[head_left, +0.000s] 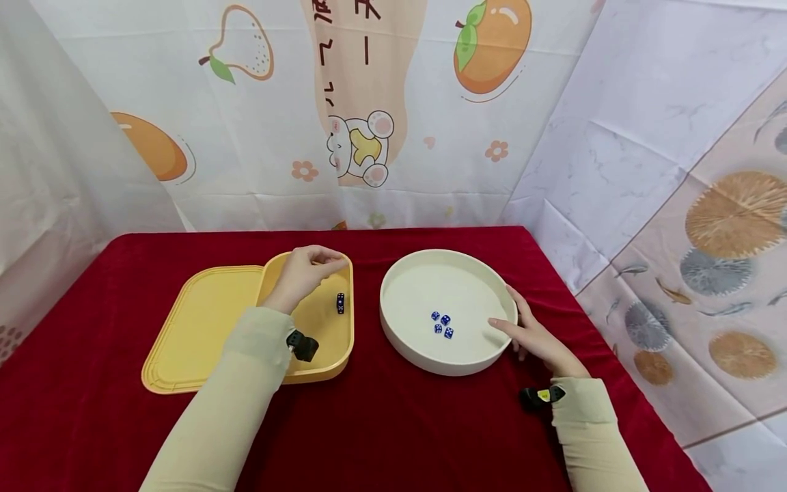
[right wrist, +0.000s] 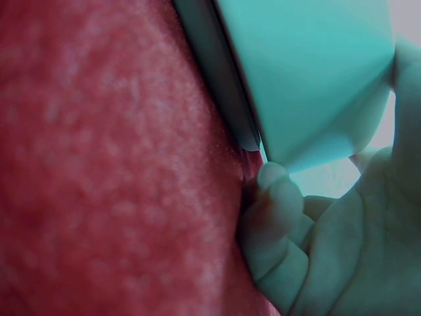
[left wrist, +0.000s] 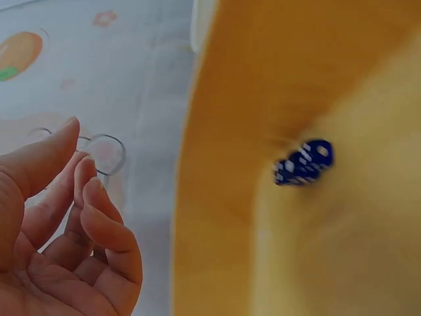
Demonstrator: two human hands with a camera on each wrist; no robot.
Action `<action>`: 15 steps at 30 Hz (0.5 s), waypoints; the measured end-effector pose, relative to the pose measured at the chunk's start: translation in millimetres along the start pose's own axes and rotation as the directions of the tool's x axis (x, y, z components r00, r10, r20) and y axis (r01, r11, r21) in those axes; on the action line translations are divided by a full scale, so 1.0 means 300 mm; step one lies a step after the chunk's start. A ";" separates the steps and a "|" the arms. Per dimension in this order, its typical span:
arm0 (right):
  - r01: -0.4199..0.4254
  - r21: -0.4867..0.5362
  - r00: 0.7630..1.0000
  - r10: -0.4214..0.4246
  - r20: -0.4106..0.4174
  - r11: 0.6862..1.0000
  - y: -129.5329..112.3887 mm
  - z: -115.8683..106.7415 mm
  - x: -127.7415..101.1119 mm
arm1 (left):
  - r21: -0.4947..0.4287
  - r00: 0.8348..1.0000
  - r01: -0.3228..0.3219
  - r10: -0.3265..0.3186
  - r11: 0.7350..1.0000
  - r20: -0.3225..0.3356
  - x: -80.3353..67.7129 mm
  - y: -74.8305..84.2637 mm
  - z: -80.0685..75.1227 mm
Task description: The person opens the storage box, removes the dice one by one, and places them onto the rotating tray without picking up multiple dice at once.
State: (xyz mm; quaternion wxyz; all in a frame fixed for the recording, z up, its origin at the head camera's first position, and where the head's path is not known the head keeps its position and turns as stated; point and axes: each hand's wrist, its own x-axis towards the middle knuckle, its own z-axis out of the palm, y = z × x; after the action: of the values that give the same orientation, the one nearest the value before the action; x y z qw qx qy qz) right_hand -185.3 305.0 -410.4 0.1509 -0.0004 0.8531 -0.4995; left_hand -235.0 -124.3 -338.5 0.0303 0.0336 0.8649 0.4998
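My left hand [head_left: 307,273] is above the far part of a yellow box [head_left: 320,359], its fingers bent and the thumb close to the fingertips. Nothing shows between them in the left wrist view. Blue dice with white pips [head_left: 341,303] lie close together against the box's right side; the same dice [left wrist: 304,162] appear in the left wrist view. On the right, my right hand [head_left: 537,338] grips the edge of a round white tray [head_left: 418,352], thumb over the rim and fingers outside. Several blue dice [head_left: 445,320] lie grouped on the tray's floor.
A flat yellow lid [head_left: 212,321] lies left of the box, partly behind the left forearm. Red cloth [head_left: 393,424] covers the table. A printed white curtain [head_left: 258,143] hangs behind the table, and another patterned curtain [head_left: 664,273] stands along the right side.
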 end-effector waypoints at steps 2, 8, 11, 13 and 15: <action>-0.003 -0.002 1.000 0.003 0.002 1.000 0.000 -0.002 0.001 | 0.011 1.000 0.018 -0.018 1.000 0.001 0.006 -0.020 0.001; -0.003 -0.003 1.000 0.003 0.002 1.000 0.005 -0.003 0.004 | 0.033 0.999 0.037 -0.037 0.999 0.000 0.020 -0.083 0.012; 0.000 -0.001 1.000 0.000 -0.002 1.000 0.008 -0.001 0.004 | 0.037 0.999 0.044 -0.044 0.998 0.004 0.025 -0.109 0.018; 0.001 0.003 1.000 -0.001 -0.003 1.000 0.009 0.003 0.005 | 0.040 0.999 0.052 -0.053 0.998 0.007 0.028 -0.123 0.021; 0.002 0.006 1.000 -0.002 -0.005 1.000 0.009 0.005 0.004 | 0.047 0.998 0.062 -0.062 0.997 0.014 0.031 -0.133 0.025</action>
State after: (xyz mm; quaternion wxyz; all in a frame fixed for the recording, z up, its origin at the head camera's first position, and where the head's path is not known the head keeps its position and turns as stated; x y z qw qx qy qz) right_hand -185.7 304.8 -413.8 0.1483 0.0003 0.8520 -0.5021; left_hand -244.8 -137.0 -377.1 0.0518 0.0114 0.8766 0.4783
